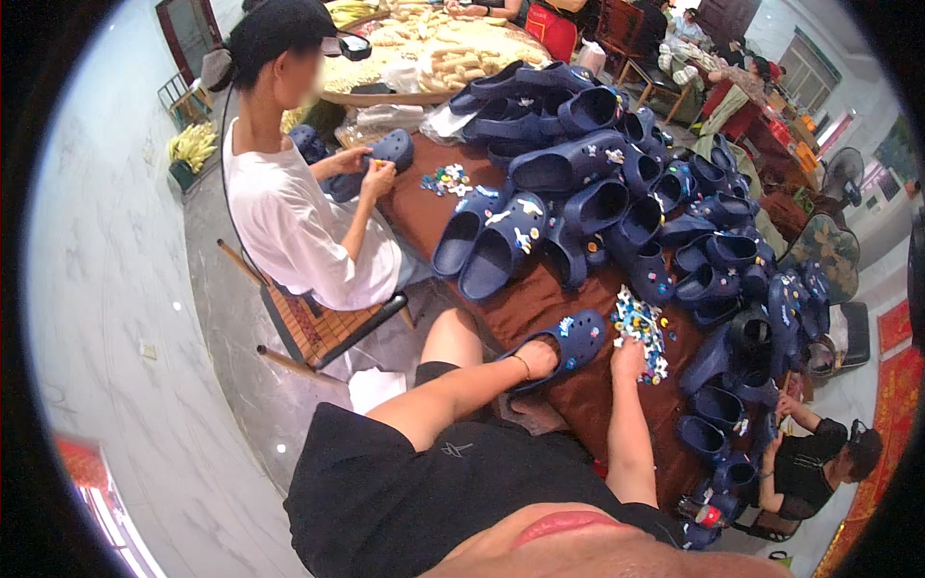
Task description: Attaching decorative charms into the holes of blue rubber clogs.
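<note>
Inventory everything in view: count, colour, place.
Table: one, brown, centre
Handled clog: one, navy, centre
Other clogs: dozens, navy, mostly heaped on table
Charms: many, multicoloured, two table piles
Co-worker: one, white-shirted, seated left
Chair: one, brown-black, beneath that co-worker
Corn: many cobs, yellow, top
Other people: several, clothing mixed, top and right
Fan: one, dark, right
Bottle: one, red-labelled, lower right
Left hand: one, bare, inside handled clog
Right hand: one, bare, at nearer charms
</note>
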Tool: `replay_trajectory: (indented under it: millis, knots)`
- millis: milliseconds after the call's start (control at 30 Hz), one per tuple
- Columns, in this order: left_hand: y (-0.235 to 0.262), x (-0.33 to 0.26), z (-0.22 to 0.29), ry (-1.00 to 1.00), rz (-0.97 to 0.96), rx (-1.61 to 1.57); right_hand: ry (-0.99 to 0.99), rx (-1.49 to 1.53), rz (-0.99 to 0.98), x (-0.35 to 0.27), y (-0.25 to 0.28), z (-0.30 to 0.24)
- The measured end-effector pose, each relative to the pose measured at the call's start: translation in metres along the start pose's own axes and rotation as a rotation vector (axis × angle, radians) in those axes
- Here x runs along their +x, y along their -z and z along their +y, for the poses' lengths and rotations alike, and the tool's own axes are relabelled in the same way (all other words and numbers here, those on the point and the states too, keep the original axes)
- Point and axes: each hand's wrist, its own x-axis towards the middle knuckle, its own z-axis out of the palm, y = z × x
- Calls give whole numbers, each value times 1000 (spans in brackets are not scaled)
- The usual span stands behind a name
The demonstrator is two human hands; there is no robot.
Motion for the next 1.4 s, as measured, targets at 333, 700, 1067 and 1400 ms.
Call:
replay_trajectory:
  millis: [333,700,1067,1400]
  knots:
    - [17,-11,13,38,-93,-55,66,37,40,-9,-12,4]
    - [5,-13,12,-1,69,-6,214,69,229,-15,-27,9]
    - [1,-4,5,86,-116,62,-101,467,104,-15,-27,17]
    - [-9,-6,4,84,-125,80,-52,747,167,-44,4,-21]
